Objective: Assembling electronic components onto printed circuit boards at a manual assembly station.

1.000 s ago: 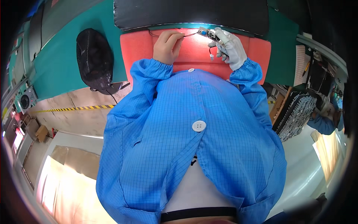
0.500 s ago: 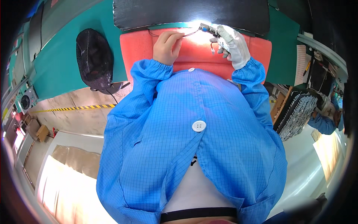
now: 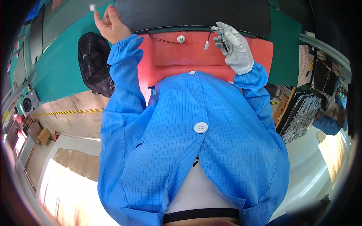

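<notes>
By blk mat [image 3: 192, 16], L hand [image 3: 113, 29] now off thin wire [image 3: 163, 40].

Left hand [image 3: 112, 28] is leaving the red pad [image 3: 184, 54], now hovering over the green surface [image 3: 56, 71] at far left, fingers spreading; a blurred white bit [image 3: 92, 7] is appearing by its fingertips, contact unclear. Wire is no longer stretching between that hand and the circuit board [image 3: 225, 45]. White round piece [image 3: 181, 38] is now showing on the pad. Board is sitting mostly behind the gloved right hand's [image 3: 236, 49] fingers; white connector [image 3: 207, 45] is dangling further left. Left sleeve [image 3: 126, 67] is now overlapping the black mesh bag [image 3: 92, 60].
</notes>
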Demonstrator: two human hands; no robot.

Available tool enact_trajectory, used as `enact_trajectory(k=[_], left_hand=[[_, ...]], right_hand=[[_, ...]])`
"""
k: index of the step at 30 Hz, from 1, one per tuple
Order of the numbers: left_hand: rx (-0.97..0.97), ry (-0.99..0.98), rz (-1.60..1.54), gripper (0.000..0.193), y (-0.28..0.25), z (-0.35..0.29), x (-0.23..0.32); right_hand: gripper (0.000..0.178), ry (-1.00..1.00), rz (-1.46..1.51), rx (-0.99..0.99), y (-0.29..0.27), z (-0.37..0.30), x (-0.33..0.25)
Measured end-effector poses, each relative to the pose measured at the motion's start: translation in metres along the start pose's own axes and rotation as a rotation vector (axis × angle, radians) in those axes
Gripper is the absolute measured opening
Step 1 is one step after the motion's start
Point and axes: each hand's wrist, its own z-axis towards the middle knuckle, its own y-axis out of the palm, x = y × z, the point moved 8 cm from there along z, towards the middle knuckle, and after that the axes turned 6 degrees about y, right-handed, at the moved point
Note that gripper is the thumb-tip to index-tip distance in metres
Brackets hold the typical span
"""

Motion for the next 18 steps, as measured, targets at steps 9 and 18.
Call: enact_trajectory(k=[9, 18], left_hand=[[-1.334, -0.242, 0.171, 0.025, 0.079, -0.164, 0.006], [-1.096, -0.067, 0.225, 0.018, 0.071, -0.135, 0.006]], right_hand=[[0.060, -0.096, 0.197, -0.317, 0.038, -0.005, -0.007], [0.041, 0.222, -0.135, -0.038, 0.020, 0.001, 0.017]])
